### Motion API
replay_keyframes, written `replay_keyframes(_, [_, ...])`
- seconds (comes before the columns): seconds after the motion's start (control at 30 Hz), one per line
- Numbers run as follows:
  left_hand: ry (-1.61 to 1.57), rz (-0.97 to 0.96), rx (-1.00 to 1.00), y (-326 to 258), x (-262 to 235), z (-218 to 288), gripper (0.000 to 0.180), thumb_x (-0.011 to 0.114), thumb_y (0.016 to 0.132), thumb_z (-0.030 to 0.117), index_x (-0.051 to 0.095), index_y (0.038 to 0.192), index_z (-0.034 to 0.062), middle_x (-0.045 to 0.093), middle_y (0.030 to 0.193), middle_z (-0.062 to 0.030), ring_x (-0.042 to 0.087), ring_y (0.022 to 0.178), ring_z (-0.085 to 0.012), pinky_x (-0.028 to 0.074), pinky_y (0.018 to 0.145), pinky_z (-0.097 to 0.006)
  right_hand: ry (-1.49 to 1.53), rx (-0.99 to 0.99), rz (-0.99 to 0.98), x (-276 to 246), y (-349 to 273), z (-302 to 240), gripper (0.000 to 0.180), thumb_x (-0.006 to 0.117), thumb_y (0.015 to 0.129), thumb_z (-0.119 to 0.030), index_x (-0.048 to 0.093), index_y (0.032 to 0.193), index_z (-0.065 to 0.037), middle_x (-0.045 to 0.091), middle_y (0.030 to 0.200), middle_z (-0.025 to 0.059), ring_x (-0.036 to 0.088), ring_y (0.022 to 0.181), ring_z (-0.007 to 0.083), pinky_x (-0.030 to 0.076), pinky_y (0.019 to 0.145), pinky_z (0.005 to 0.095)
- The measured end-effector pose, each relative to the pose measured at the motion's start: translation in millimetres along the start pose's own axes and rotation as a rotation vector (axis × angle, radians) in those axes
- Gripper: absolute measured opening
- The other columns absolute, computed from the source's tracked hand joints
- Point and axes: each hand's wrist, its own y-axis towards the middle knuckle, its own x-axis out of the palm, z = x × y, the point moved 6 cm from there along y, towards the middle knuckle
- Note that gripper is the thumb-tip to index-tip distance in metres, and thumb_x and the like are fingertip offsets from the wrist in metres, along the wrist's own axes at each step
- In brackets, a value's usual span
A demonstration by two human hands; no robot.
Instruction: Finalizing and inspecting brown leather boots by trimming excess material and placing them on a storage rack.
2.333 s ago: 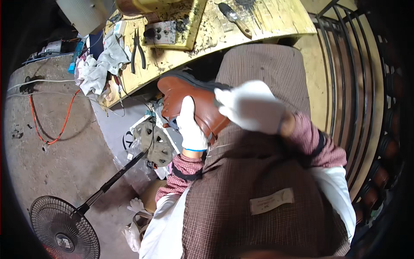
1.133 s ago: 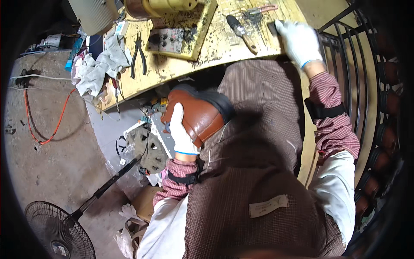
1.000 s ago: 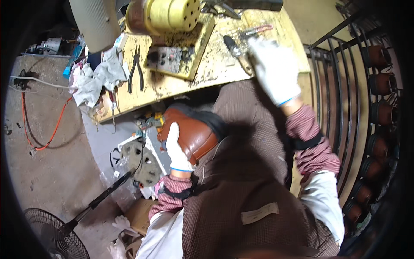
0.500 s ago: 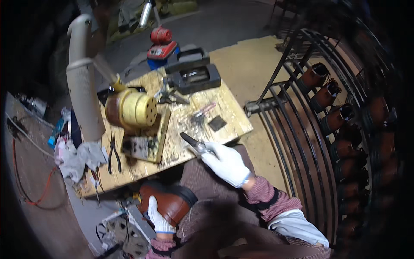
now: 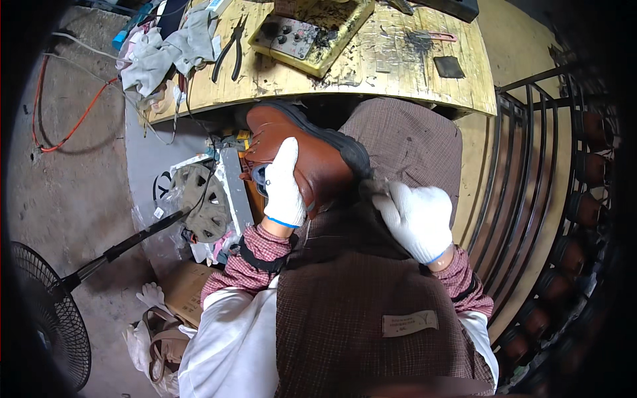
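- Right hand (image 5: pixel 417 222): back from the workbench, where it reached a moment ago; now low over the lap, just beside the boot's heel end. White glove, fingers curled together into a loose fist around a small dark tool whose tip shows at the boot's sole edge; what kind of tool it is cannot be told.
- Left hand (image 5: pixel 285 182): as before, laid on the boot. White glove with blue cuff, fingers pressed together and stretched flat along the leather upper, thumb side toward the opening.
- Brown leather boot (image 5: pixel 305 156): on the person's lap, tipped on its side, black sole (image 5: pixel 335 139) turned toward the bench, held between both hands.
- Wooden workbench (image 5: pixel 411 73): just beyond the boot, top stained and scratched.
- Yellow block with round holes (image 5: pixel 312 30): on the bench, near its far edge.
- Black pliers (image 5: pixel 229 50): on the bench, left of the yellow block.
- Grey rags (image 5: pixel 172 50): heaped at the bench's left end.
- Dark square patch (image 5: pixel 449 66): flat on the bench's right part.
- Floor fan (image 5: pixel 43 312): lower left, on the concrete.
- Metal rack (image 5: pixel 564 199): curved bars at the right.
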Motion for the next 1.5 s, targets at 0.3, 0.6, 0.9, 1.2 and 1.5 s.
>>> replay_keyframes(0.3, [0.171, 0.035, 0.084, -9, 9, 9, 0.062, 0.062, 0.098, 0.041, 0.048, 0.144, 0.0017, 0.057, 0.139, -0.0187, 0.06, 0.124, -0.0323, 0.052, 0.105, -0.049, -0.093, -0.032, 0.037, -4, 3, -12, 0.029, 0.078, 0.083, -0.033, 0.069, 0.092, -0.007, 0.057, 0.05, 0.0053, 0.06, 0.042, 0.0223, 0.045, 0.044, 0.0349])
replay_keyframes(0.6, [0.099, -0.028, 0.029, 2, 1, 4, 0.064, 0.061, 0.099, 0.042, 0.045, 0.144, -0.0001, 0.057, 0.137, -0.0215, 0.061, 0.122, -0.0346, 0.052, 0.105, -0.051, -0.084, 0.001, -0.029, -10, 7, -9, 0.025, 0.073, 0.086, -0.03, 0.061, 0.079, -0.009, 0.054, 0.047, 0.0073, 0.059, 0.04, 0.0252, 0.044, 0.04, 0.0393])
replay_keyframes(0.9, [0.089, -0.049, 0.038, -2, 12, 7, 0.057, 0.062, 0.099, 0.034, 0.046, 0.141, -0.0015, 0.06, 0.132, -0.0208, 0.063, 0.119, -0.0356, 0.056, 0.101, -0.05, -0.095, -0.058, 0.06, -9, 11, -11, 0.03, 0.07, 0.089, -0.032, 0.069, 0.1, -0.004, 0.054, 0.049, 0.006, 0.056, 0.039, 0.0272, 0.042, 0.041, 0.0412])
replay_keyframes(1.2, [0.296, 0.054, 0.147, -15, 24, 17, 0.061, 0.065, 0.097, 0.038, 0.046, 0.14, -0.0011, 0.061, 0.129, -0.0215, 0.066, 0.115, -0.0352, 0.058, 0.098, -0.051, -0.175, -0.018, 0.052, -5, 18, -10, 0.034, 0.069, 0.089, -0.039, 0.056, 0.074, -0.011, 0.051, 0.043, 0.0036, 0.057, 0.036, 0.0225, 0.043, 0.038, 0.0376])
replay_keyframes(1.5, [0.225, 0.04, 0.156, -12, 27, 17, 0.053, 0.065, 0.097, 0.029, 0.049, 0.14, 0.0021, 0.062, 0.129, -0.0189, 0.067, 0.112, -0.0334, 0.059, 0.095, -0.049, -0.056, -0.053, 0.062, -8, 16, -12, 0.027, 0.063, 0.095, -0.029, 0.058, 0.078, -0.008, 0.056, 0.05, -0.0002, 0.057, 0.038, 0.0183, 0.041, 0.035, 0.0382])
